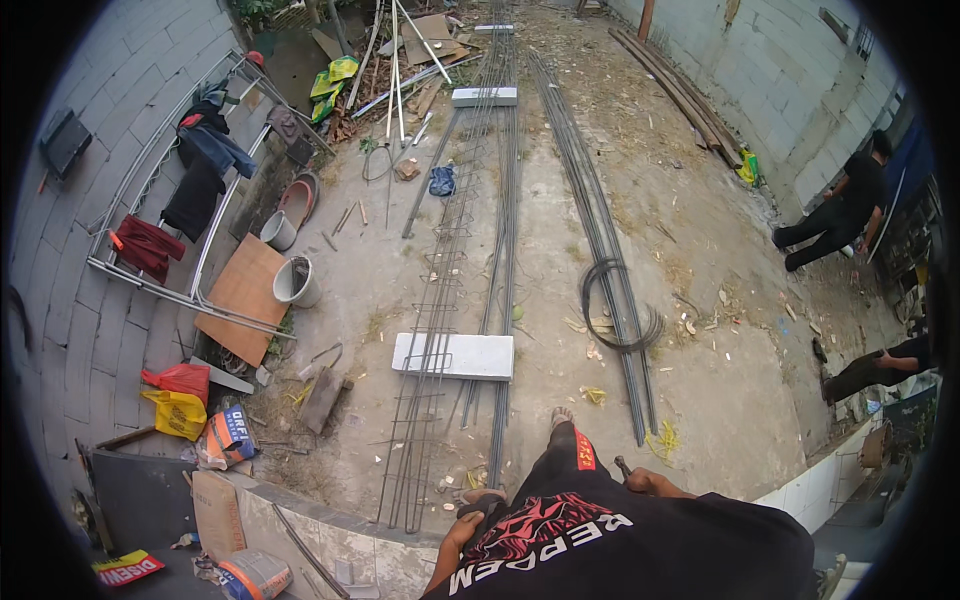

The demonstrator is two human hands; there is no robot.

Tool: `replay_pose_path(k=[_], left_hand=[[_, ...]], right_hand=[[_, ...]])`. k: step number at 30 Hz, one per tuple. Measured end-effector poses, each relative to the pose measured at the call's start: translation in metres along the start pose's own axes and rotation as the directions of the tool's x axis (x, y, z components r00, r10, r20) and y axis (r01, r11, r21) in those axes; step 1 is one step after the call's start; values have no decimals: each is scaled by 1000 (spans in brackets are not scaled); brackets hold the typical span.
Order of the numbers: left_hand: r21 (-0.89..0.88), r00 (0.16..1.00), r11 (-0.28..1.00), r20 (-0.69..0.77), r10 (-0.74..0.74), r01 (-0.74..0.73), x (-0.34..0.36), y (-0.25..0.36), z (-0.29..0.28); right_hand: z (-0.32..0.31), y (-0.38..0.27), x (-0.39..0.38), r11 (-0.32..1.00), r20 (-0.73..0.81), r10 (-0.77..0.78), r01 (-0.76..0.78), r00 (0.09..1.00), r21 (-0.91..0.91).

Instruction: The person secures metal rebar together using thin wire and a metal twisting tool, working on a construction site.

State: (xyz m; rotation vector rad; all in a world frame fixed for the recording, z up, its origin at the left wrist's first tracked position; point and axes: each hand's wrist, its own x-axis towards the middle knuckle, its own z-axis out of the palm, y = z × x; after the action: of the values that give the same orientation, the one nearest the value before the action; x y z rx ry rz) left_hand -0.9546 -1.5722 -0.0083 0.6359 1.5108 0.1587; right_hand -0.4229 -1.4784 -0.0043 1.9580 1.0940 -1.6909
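My left hand (462, 529) is low in the view, against the dark cloth at my left leg; its fingers are mostly hidden. At my right side, my right hand (655, 484) is closed around a short dark tool (622, 466) whose kind I cannot make out. Ahead of me a long rebar cage (432, 330) with thin wire ties runs away from me. It rests across a white block (490, 358) and a farther white block (484, 97). Straight loose bars (503, 250) lie just right of the cage. Neither hand touches the steel.
More rebar (590, 190) lies to the right, with a wire coil (640, 335) over it. Buckets (297, 282), a plywood sheet (245, 300) and a clothes rack (200, 290) line the left wall. Two people stand at the right, one a person in black (855, 195). Cement bags (225, 437) sit lower left.
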Motion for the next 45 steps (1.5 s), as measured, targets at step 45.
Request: replay_pose_path(k=[45], left_hand=[[357, 924, 901, 368, 108, -247, 383, 514, 32]], right_hand=[[-312, -118, 118, 979, -198, 8, 32, 980, 200]])
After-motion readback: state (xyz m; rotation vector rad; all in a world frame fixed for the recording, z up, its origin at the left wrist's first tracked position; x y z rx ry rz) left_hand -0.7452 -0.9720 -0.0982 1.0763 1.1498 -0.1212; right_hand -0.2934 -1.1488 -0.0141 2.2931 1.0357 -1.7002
